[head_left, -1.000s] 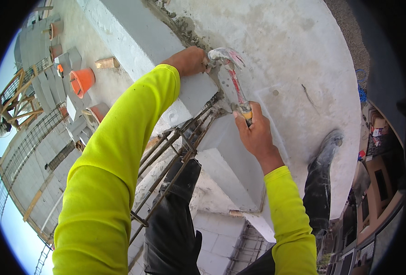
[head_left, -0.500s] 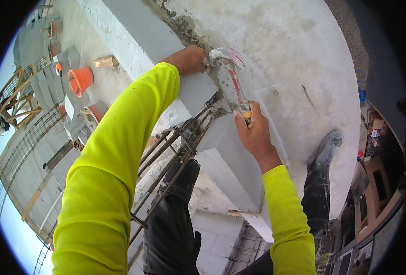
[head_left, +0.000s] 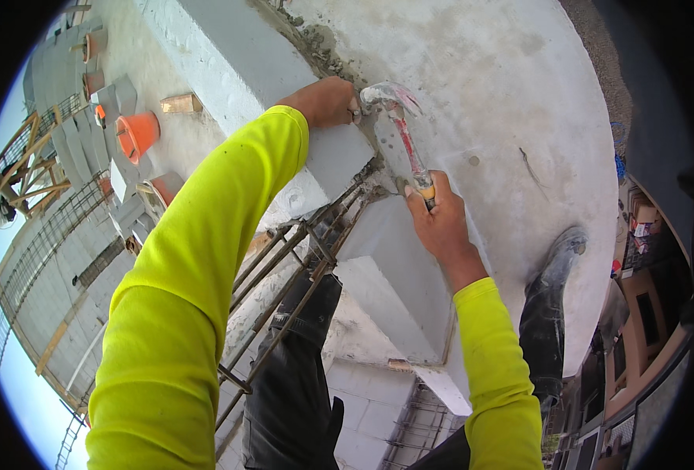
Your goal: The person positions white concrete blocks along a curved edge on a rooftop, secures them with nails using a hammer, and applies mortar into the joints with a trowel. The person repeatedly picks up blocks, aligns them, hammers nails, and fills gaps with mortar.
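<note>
My right hand (head_left: 441, 227) grips the yellow-and-black handle of a claw hammer (head_left: 409, 149) smeared with mortar and red paint; its head is just right of my left fingertips. My left hand (head_left: 333, 102) is pinched round something small that I cannot make out, on the end of a pale grey block (head_left: 237, 59) beside a mortar-filled joint (head_left: 315, 43). Below the block, a cage of rebar (head_left: 284, 258) runs down toward me, next to a second grey block (head_left: 394, 266).
A broad concrete surface (head_left: 503, 78) with a curved edge carries my booted right foot (head_left: 566, 251). At left are orange buckets (head_left: 135, 137), a wood offcut (head_left: 181, 104), grey blocks (head_left: 77, 149) and timber framing (head_left: 26, 172). Beyond the curved edge, down at right, lie buildings (head_left: 644, 313).
My right hand and the hammer have shifted slightly to the right. My left hand stays in nearly the same place, still pinched.
</note>
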The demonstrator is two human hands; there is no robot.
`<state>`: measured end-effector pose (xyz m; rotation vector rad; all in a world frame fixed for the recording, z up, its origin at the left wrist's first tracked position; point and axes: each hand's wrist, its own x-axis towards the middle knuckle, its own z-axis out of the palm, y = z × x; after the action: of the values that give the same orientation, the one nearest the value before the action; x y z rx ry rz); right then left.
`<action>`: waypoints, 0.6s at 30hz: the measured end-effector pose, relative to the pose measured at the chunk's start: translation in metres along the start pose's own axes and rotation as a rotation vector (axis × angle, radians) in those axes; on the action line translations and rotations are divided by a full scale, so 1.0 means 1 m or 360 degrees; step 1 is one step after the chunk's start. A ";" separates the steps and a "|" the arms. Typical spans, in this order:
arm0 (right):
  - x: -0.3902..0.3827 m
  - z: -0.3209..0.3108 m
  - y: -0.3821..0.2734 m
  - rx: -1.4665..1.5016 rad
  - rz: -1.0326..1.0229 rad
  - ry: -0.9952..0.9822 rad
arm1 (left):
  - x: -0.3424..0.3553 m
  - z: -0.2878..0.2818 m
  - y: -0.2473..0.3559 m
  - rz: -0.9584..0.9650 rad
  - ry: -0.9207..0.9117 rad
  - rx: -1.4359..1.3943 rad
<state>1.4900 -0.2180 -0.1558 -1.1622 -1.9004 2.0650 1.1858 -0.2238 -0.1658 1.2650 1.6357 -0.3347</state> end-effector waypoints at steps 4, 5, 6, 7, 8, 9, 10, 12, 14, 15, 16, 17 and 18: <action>0.003 0.001 -0.001 -0.0134 -0.0052 -0.0033 | 0.001 -0.005 0.003 -0.0004 -0.0048 0.0124; 0.004 0.001 -0.001 -0.0314 0.0010 -0.0062 | 0.002 -0.006 0.004 -0.0022 -0.0053 0.0221; 0.004 0.001 -0.002 -0.0168 -0.0030 -0.0081 | 0.001 -0.007 0.005 -0.0012 -0.0009 0.0198; 0.003 0.001 -0.003 -0.0056 -0.0029 -0.0025 | -0.001 -0.008 0.005 -0.0013 0.0013 0.0166; 0.002 0.001 -0.004 0.0068 0.0001 -0.0003 | -0.003 -0.007 0.005 -0.0010 0.0014 0.0120; 0.001 0.002 -0.004 0.0049 0.0014 0.0031 | -0.004 -0.007 0.005 0.0003 -0.0008 0.0123; 0.000 0.002 -0.005 0.0039 0.0027 0.0041 | -0.004 -0.007 0.003 0.0017 -0.0026 0.0128; 0.000 0.004 -0.004 -0.0017 0.0061 -0.0023 | -0.003 -0.007 0.001 0.0045 -0.0037 0.0186; 0.000 0.005 -0.003 -0.0147 0.0076 -0.0032 | -0.001 -0.007 0.000 0.0077 -0.0020 0.0297; 0.001 0.006 -0.002 -0.0020 0.0050 -0.0069 | -0.001 -0.009 -0.001 0.0028 -0.0009 0.0231; 0.001 0.006 -0.001 0.0069 0.0029 0.0020 | -0.004 -0.008 0.001 -0.0017 -0.0016 0.0147; 0.000 0.007 0.000 0.0170 0.0046 -0.0003 | -0.008 -0.008 0.003 -0.0054 -0.0021 0.0069; 0.001 0.007 0.001 0.0042 0.0029 0.0025 | -0.014 -0.007 0.007 0.0040 0.0288 0.0073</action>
<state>1.4861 -0.2233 -0.1578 -1.1908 -1.8570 2.0769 1.1875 -0.2233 -0.1484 1.3825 1.7716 -0.2492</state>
